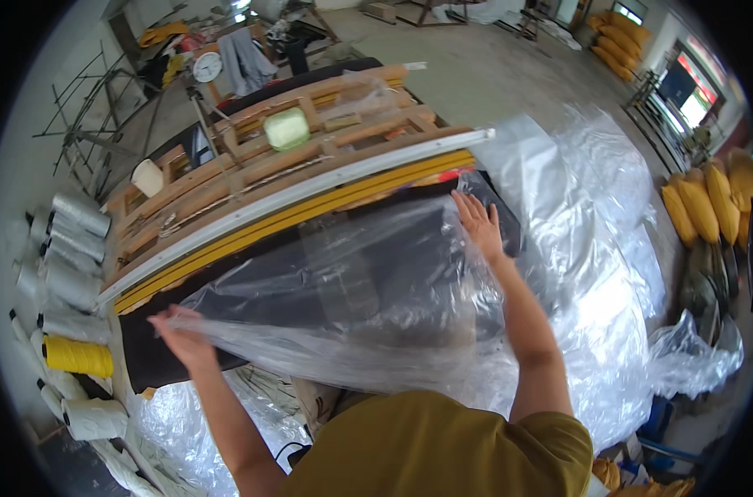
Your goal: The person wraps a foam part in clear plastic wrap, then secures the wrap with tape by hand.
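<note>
A sheet of clear plastic film stretches across the dark padded surface in front of me. My left hand is at the film's left end, where its folds draw together; the fingers, slightly blurred, appear closed on its edge. Toward the far right corner, my right hand lies flat on the film with its fingers stretched out. More loose film spills off the right side in a large, shiny heap. Beyond the dark surface run yellow strips and a white metal bar.
Wooden slats past the bar carry a pale green container and a white cup. Spools of white thread and a yellow one line the left. Orange-yellow sacks stand at right; a clock sits far left.
</note>
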The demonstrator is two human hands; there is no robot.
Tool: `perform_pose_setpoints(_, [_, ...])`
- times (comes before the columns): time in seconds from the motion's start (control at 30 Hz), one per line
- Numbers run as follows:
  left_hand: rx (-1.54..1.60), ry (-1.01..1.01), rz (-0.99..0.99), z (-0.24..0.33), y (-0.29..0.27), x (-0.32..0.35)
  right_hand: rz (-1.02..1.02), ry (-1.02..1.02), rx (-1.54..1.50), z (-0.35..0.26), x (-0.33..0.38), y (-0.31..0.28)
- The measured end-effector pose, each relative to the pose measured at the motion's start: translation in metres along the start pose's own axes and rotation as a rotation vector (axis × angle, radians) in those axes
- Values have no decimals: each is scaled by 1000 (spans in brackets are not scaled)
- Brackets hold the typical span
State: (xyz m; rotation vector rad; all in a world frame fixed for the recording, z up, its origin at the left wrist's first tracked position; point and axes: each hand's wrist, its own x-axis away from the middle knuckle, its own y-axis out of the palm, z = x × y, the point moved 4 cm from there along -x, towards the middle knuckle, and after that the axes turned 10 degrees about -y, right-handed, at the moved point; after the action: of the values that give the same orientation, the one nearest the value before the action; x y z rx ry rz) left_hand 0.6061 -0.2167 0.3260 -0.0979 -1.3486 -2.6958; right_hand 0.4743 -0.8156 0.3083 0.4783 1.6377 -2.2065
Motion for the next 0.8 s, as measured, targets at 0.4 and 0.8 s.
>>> perform_pose_setpoints(0.4, [-2342, 362, 894, 121, -90, -38, 74, 829, -118, 58, 31, -29])
perform_pose_setpoints(0.8, [-2339, 528, -24, -12, 54, 21, -333, 1106, -1154, 138, 37, 56])
